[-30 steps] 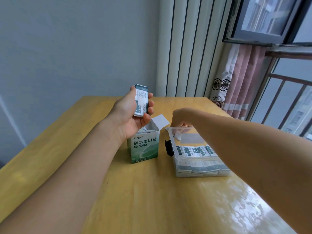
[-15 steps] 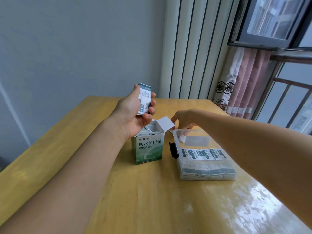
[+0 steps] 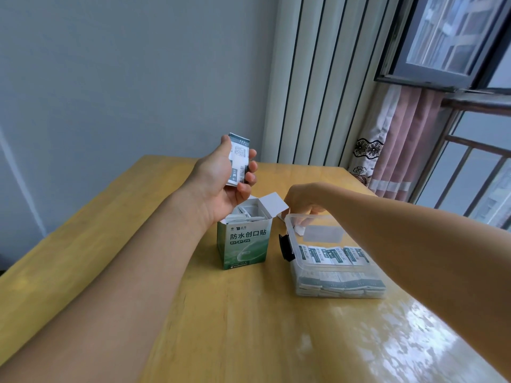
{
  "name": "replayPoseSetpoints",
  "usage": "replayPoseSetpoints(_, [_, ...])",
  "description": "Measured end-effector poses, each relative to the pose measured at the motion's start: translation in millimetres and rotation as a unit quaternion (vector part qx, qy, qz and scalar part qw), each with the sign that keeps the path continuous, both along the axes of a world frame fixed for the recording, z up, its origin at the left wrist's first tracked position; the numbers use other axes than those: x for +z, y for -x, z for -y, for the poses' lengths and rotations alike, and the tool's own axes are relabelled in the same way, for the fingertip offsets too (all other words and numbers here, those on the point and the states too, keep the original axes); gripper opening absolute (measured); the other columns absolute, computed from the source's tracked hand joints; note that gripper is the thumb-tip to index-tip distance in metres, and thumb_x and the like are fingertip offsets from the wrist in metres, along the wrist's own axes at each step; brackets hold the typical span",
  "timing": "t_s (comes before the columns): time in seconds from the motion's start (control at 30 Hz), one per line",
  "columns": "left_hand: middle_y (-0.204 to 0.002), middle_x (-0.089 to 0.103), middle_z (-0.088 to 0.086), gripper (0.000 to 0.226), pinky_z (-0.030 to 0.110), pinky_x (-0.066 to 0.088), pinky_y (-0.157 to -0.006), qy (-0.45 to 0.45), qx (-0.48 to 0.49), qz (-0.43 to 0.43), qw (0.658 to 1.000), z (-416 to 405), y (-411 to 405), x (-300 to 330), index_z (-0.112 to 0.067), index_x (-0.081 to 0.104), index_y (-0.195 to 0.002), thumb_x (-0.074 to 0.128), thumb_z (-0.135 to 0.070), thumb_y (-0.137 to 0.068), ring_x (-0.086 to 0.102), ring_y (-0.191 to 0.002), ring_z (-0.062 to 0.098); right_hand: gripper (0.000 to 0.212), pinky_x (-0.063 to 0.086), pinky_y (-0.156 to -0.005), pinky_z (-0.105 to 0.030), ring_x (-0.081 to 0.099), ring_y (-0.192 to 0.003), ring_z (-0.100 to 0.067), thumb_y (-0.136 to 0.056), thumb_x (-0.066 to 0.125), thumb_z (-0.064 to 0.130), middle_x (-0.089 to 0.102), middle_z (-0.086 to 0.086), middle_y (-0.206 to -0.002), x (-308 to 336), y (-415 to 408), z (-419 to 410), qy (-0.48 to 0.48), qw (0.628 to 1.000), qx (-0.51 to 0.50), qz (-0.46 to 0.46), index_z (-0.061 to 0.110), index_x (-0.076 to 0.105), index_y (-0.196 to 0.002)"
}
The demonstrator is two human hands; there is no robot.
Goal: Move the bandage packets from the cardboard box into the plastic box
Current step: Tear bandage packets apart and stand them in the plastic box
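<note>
An open green and white cardboard box [image 3: 244, 248] stands mid-table with several bandage packets [image 3: 247, 214] inside. My left hand [image 3: 221, 183] hovers just above it and grips a stack of packets [image 3: 237, 163] upright. To the right lies a clear plastic box [image 3: 340, 275] holding several packets [image 3: 333, 255] in rows. My right hand [image 3: 302, 203] reaches over the plastic box's far end, fingers curled down around a small white packet [image 3: 299, 229] at the rim; the grip itself is partly hidden.
The wooden table [image 3: 221, 327] runs to a grey wall at the back. A white radiator [image 3: 318, 78], a pink curtain [image 3: 398, 145] and a barred window [image 3: 470, 161] stand at the right. A black latch [image 3: 284, 247] sticks out of the plastic box's left side.
My right hand has drawn back slightly from inside the plastic box to its far rim. My left hand keeps the stack in the same place above the cardboard box.
</note>
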State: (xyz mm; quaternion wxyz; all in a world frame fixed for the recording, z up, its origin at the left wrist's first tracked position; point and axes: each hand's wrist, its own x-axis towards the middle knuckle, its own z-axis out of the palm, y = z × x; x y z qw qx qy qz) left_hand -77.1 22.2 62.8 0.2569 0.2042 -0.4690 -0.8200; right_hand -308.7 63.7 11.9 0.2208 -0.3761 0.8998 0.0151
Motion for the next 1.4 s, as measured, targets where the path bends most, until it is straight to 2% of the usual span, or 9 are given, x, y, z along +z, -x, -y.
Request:
replayPoseSetpoints(0.17, [-0.063, 0.058, 0.001, 0.053, 0.014, 0.033, -0.033, 0.004, -0.008, 0.003, 1.000, 0, 2, -2, -0.010, 0.064, -0.102, 0.033, -0.054, -0.105, 0.049, -0.047, 0.008, 0.093, 0.051, -0.096, -0.038, 0.052, -0.126, -0.034, -0.079, 0.081, 0.005, 0.042, -0.009, -0.147, 6, 12, -13, -0.073, 0.989, 0.131, -0.004, 0.031, 0.029, -0.152])
replayPoseSetpoints(0.4, [-0.064, 0.059, 0.001, 0.053, 0.015, 0.034, -0.032, 0.017, -0.008, 0.011, 1.000, 0, 6, -4, -0.010, 0.064, -0.105, 0.034, -0.054, -0.105, 0.049, -0.047, 0.008, 0.077, 0.048, -0.086, -0.030, 0.053, -0.106, -0.024, -0.083, 0.077, 0.012, 0.049, -0.004, -0.130, 2, 31, -8, -0.110, 0.968, 0.217, -0.063, 0.031, 0.037, -0.146])
replayPoseSetpoints(0.5, [-0.065, 0.059, 0.001, 0.053, 0.015, 0.034, -0.032, 0.022, -0.009, 0.019, 1.000, -1, 8, -6, -0.010, 0.064, -0.104, 0.034, -0.054, -0.105, 0.049, -0.047, 0.008, 0.066, 0.056, -0.091, -0.037, 0.059, -0.110, -0.031, -0.082, 0.075, 0.009, 0.055, -0.010, -0.128, 0, 37, -2, -0.097, 0.972, 0.209, -0.051, 0.029, 0.048, -0.139])
replayPoseSetpoints(0.73, [-0.064, 0.058, 0.001, 0.053, 0.015, 0.034, -0.032, 0.019, -0.017, 0.021, 0.999, -1, 8, -7, -0.010, 0.064, -0.103, 0.033, -0.053, -0.105, 0.049, -0.046, 0.008, 0.021, 0.060, -0.068, -0.027, 0.068, -0.095, -0.025, -0.088, 0.070, 0.005, 0.067, -0.003, -0.108, -3, 40, -13, 0.092, 0.985, 0.138, 0.043, 0.022, 0.072, -0.100])
replayPoseSetpoints(0.83, [-0.063, 0.058, 0.001, 0.054, 0.015, 0.034, -0.033, 0.017, -0.017, 0.019, 1.000, -3, 9, -7, -0.010, 0.063, -0.103, 0.032, -0.053, -0.106, 0.049, -0.046, 0.008, 0.019, 0.057, -0.066, -0.024, 0.069, -0.088, -0.022, -0.091, 0.066, 0.005, 0.072, -0.001, -0.096, -6, 35, -26, 0.188, 0.974, 0.109, 0.061, 0.023, 0.072, -0.089])
replayPoseSetpoints(1.0, [-0.062, 0.059, 0.001, 0.053, 0.014, 0.034, -0.034, 0.018, 0.005, 0.030, 0.999, -4, 10, -12, -0.010, 0.064, -0.103, 0.032, -0.052, -0.106, 0.049, -0.046, 0.009, 0.018, 0.056, -0.065, -0.027, 0.067, -0.080, -0.019, -0.094, 0.064, 0.012, 0.072, -0.011, -0.099, 24, 17, -51, 0.364, 0.870, 0.027, 0.332, 0.004, 0.069, -0.110])
replayPoseSetpoints(1.2, [-0.066, 0.054, 0.001, 0.054, 0.016, 0.034, -0.035, 0.030, 0.017, 0.020, 0.999, -17, 17, -16, -0.011, 0.065, -0.100, 0.038, -0.058, -0.102, 0.047, -0.047, 0.010, 0.027, 0.048, -0.057, -0.024, 0.053, -0.065, -0.013, -0.087, 0.071, 0.005, 0.059, -0.009, -0.085, 49, -39, -95, 0.511, 0.736, -0.008, 0.444, -0.005, 0.067, -0.112])
replayPoseSetpoints(1.3, [-0.070, 0.051, -0.002, 0.046, 0.016, 0.034, -0.038, 0.075, -0.013, -0.031, 0.997, -33, 20, -15, -0.014, 0.060, -0.103, 0.057, -0.058, -0.092, 0.045, -0.053, 0.009, 0.023, 0.044, -0.052, -0.021, 0.048, -0.061, -0.012, -0.092, 0.068, 0.012, 0.053, -0.004, -0.071, 52, -68, -111, 0.524, 0.726, -0.012, 0.445, -0.006, 0.072, -0.105])
replayPoseSetpoints(1.4, [-0.073, 0.055, -0.002, 0.029, 0.017, 0.035, -0.039, 0.149, -0.004, -0.036, 0.988, -46, 22, -15, -0.010, 0.064, -0.103, 0.071, -0.036, -0.090, 0.045, -0.056, 0.008, 0.024, 0.043, -0.054, -0.021, 0.047, -0.062, -0.012, -0.092, 0.068, 0.020, 0.054, -0.003, -0.069, 55, -87, -120, 0.510, 0.751, -0.002, 0.420, -0.002, 0.076, -0.098])
